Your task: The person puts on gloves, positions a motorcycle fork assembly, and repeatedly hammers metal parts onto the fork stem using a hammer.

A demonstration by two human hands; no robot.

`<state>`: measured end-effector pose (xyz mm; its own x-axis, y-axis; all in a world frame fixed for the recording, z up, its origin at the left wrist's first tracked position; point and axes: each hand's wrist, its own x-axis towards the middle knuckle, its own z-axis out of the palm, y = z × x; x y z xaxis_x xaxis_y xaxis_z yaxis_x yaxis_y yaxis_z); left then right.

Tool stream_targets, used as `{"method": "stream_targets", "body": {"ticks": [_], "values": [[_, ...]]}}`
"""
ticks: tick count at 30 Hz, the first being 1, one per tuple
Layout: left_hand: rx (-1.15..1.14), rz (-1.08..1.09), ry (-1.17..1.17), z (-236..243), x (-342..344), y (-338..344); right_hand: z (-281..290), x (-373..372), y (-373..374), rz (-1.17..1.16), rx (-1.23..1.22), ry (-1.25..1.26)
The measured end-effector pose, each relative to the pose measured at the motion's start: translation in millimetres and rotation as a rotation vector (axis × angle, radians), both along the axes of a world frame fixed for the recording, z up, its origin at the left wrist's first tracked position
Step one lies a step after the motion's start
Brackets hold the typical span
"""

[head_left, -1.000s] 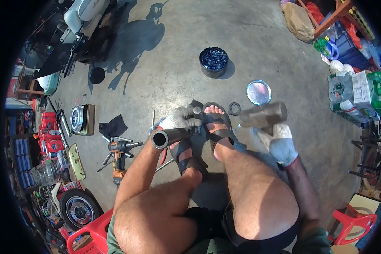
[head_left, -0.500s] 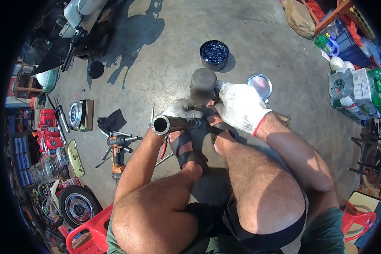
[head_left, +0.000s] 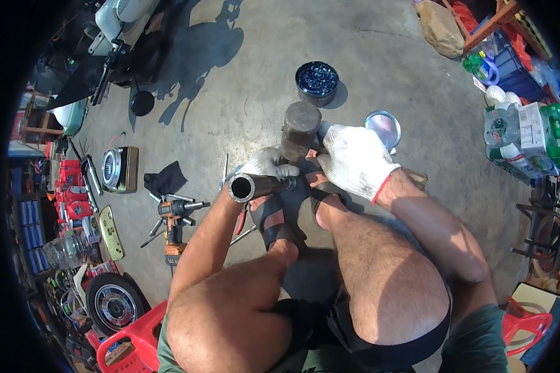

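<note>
A: Right hand [head_left: 358, 158] and hammer [head_left: 300, 127] have swung in from the right, now close beside the left hand [head_left: 261, 163]. Grips?
B: Right's clenched on the hammer. Left's curled behind the pipe [head_left: 262, 185]; exact hold hidden, can't tell.
A: Doing it well?
B: I'd steady the pipe and keep the left hand clear of the hammer.
A: Pipe's lie?
B: Above the left sandal [head_left: 271, 214], long axis slanting left-right, open end up and leftward.
</note>
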<state>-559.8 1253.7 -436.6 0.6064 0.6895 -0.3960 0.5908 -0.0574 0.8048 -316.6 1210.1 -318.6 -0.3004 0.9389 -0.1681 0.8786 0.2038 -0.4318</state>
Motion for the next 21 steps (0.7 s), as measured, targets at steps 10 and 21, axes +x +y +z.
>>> {"method": "stream_targets", "body": {"ticks": [10, 21], "values": [[-0.214, 0.1, -0.151, 6.2, 10.3, -3.4, 18.4, 4.5, -14.6, -0.144, 0.04, 0.151], [0.144, -0.019, -0.093, -1.5, 3.4, -4.5, -3.9, 11.0, -25.1, -0.078, -0.018, 0.074]]}}
